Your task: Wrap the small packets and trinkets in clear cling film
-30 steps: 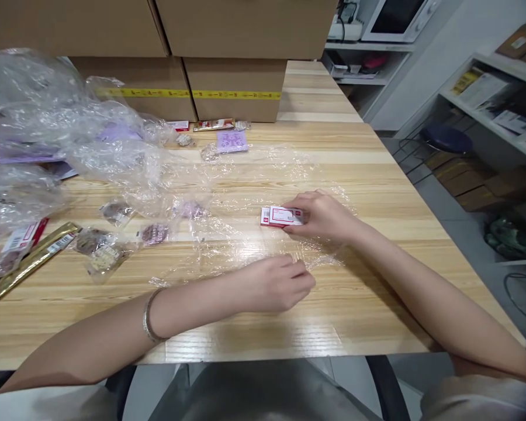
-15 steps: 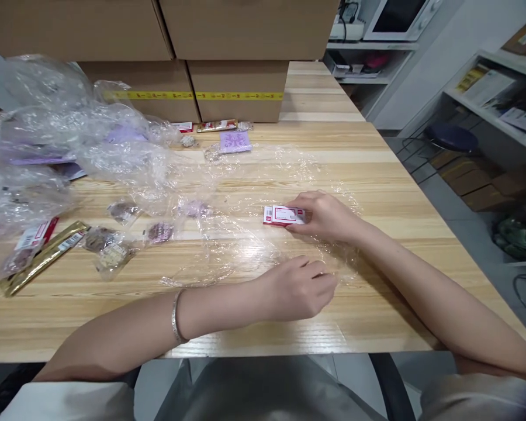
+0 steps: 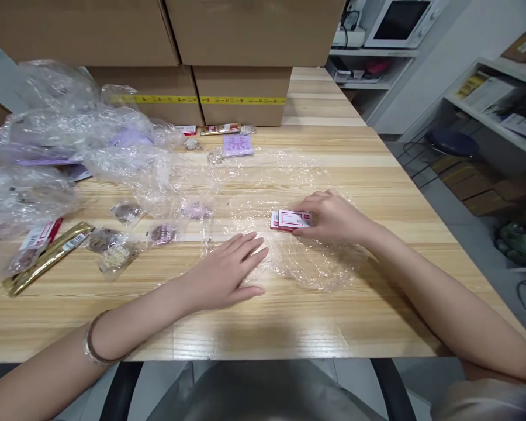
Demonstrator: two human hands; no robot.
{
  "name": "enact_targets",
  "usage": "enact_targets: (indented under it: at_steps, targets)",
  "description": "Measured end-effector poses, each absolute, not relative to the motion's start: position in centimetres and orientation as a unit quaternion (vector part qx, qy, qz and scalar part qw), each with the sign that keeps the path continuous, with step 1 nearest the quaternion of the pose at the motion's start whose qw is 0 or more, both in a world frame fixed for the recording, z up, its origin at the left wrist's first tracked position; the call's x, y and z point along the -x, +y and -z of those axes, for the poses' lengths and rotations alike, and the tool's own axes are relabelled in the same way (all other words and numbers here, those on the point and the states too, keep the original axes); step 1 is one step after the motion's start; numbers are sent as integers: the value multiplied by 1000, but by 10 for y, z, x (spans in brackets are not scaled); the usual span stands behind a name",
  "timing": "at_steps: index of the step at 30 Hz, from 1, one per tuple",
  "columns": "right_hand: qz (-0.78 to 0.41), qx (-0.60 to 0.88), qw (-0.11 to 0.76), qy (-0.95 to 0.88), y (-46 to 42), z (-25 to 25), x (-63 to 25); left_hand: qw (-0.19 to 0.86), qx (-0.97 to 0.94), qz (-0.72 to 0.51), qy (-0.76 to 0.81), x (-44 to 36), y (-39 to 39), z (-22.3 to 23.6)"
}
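Between the thumb and fingers of my right hand point(image 3: 335, 219) are small flat red-and-white packets point(image 3: 293, 219), one overlapping another. They are held over a clear plastic bag point(image 3: 307, 263) that lies spread on the wooden table point(image 3: 263, 333). My left hand point(image 3: 230, 270) is palm down at the left part of the bag, its fingers stretched and apart, gripping nothing. Left of it are a purple-labelled sachet point(image 3: 163, 234), a pale wrapped piece point(image 3: 118, 255) and a faint purple wrapped piece point(image 3: 197, 210).
Crumpled clear plastic bags point(image 3: 70, 134) pile up at the left. A gold stick packet point(image 3: 48, 257) lies in front of them. Cardboard boxes point(image 3: 241, 88) stand along the back, with a purple square packet point(image 3: 238, 145) and another gold stick packet point(image 3: 220, 128) before them.
My left hand has moved left from near the right hand and opened out from a closed shape. The right hand still holds the packets, in nearly the same place.
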State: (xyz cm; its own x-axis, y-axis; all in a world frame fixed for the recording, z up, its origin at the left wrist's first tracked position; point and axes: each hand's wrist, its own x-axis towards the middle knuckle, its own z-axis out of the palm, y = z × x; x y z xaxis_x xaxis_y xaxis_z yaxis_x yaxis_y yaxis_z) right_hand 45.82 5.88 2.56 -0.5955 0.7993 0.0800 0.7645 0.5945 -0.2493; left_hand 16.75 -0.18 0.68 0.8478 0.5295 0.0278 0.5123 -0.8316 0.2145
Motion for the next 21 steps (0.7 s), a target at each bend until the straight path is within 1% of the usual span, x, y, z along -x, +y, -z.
enact_targets:
  at_steps: [5, 9, 11, 13, 16, 18, 19, 21]
  targets:
    - [-44, 488, 114, -864, 53, -15, -445, 101, -955, -34, 275, -167, -4, 3]
    - [-12, 486, 107, -867, 38, -23, -436, 52, -961, -49, 266, -167, -4, -1]
    - [-15, 467, 107, -878, 23, -32, -430, 14, -960, -41, 276, -166, -6, -9]
    - [-39, 428, 79, -900, 3, -42, -423, -24, -953, -17, 301, -162, -7, -19]
    - [-35, 400, 1, -916, -21, -49, -415, -59, -930, 24, 362, -148, -4, -34]
    - [-37, 419, -17, -907, -24, -51, -419, -48, -916, 28, 398, -134, 3, -43]
    - [-67, 431, -8, -900, -20, -53, -425, -22, -912, 19, 409, -126, 9, -48]
    - [-176, 458, 40, -871, -6, -56, -445, 78, -901, -18, 426, -112, 23, -59]
